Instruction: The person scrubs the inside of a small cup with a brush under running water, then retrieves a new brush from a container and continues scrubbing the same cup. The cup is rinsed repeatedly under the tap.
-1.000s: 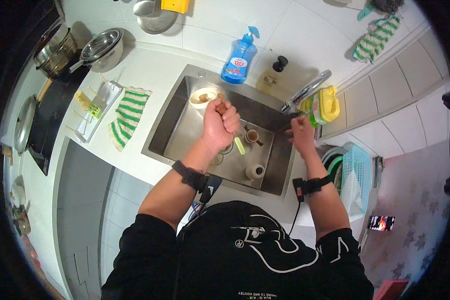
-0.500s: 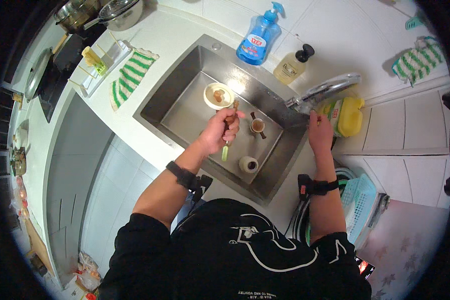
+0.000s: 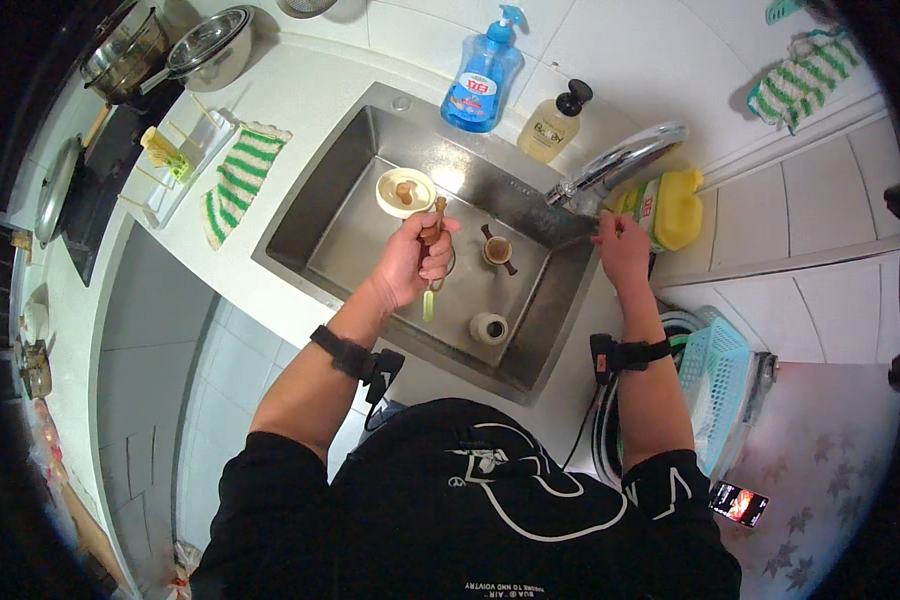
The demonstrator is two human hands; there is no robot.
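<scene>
Taking the steel sink as our dial, we see a blue pump bottle just past twelve, an amber pump bottle past one, the chrome tap at two and a yellow-and-green jug near three. Our left forearm crosses the near rim, hiding part of it. Near the dial's centre, our left grip is closed around a brown, stick-like thing; a green strip shows below. Our right grip is just beside the tap, fingers bent; whether it holds anything, we cannot tell. Inside the sink we count one cream bowl at eleven, one cup at three, one white jar at five.
</scene>
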